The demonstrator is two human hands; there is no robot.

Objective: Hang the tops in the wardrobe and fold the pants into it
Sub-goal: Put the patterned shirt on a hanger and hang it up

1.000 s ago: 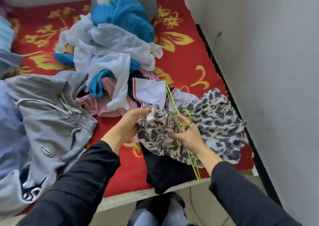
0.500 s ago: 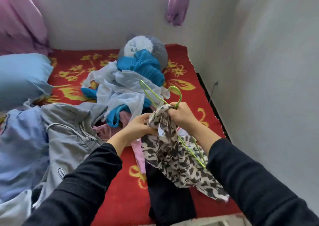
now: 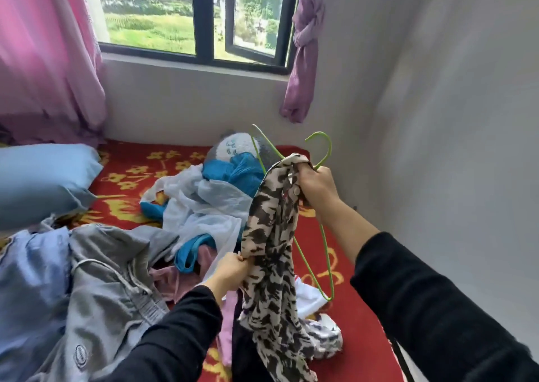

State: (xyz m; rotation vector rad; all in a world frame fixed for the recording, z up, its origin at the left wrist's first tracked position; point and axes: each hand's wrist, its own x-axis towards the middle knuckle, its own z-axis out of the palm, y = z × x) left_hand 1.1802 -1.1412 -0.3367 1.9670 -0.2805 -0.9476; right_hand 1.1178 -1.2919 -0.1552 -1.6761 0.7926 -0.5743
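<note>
Right hand (image 3: 316, 182), now raised higher, grips the green hanger (image 3: 326, 253) and patterned top (image 3: 271, 236), while left hand (image 3: 232, 271) has dropped, fingers pinching the top's edge.

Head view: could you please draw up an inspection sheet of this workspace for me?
Surface: red flowered bed cover, mostly under clothes.
Job's things: patterned top held up against green hanger; wardrobe not in view.
Clutter: grey garment, white garment, blue garment, plush toy, blue pillow.
Hands: left hand grips the top lower down; right hand grips its upper end and the hanger's neck.
Cables: nothing seen.
Surroundings: window, pink curtain, knotted purple curtain, white wall.
</note>
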